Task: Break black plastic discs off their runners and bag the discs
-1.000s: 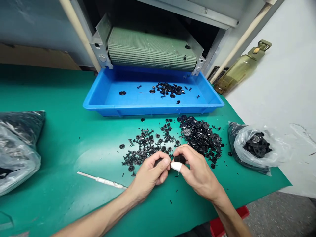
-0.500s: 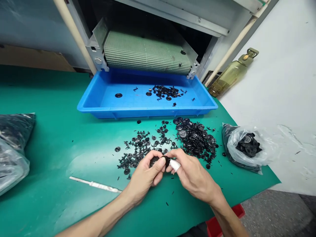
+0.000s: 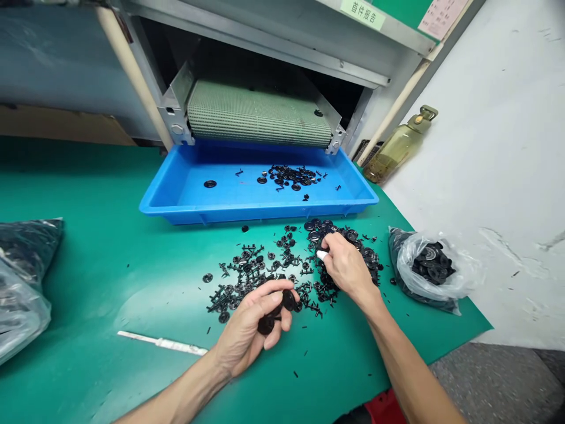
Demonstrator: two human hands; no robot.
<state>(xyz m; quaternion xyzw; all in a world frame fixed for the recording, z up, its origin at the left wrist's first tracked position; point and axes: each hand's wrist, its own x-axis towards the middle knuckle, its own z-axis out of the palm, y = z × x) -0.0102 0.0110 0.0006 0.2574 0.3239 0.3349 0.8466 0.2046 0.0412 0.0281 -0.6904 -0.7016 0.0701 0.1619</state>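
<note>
My left hand [image 3: 242,330] is curled in front of the loose parts, with small black round plastic parts [image 3: 266,324] between its thumb and fingers. My right hand [image 3: 346,265], one finger wrapped in white tape [image 3: 322,255], reaches into the right-hand pile of black discs and small parts [image 3: 315,235]. Its fingertips are pressed together over the pile, and what they pinch is hidden. Between the hands and to the left spreads a looser heap of small black pronged pieces and round caps [image 3: 247,265] on the green table [image 3: 97,259].
A blue tray [image 3: 260,212] with black parts stands beneath a green conveyor belt [image 3: 256,112]. An open plastic bag [image 3: 408,274] of black parts sits at right, another bag [image 3: 26,282] at left. A white stick-like tool [image 3: 163,343] lies in front; a bottle [image 3: 401,147] stands behind.
My hands have parted. The right has moved forward and right from the left hand to the pile. My left hand has turned, showing the black parts in it. The view has tilted up slightly.
</note>
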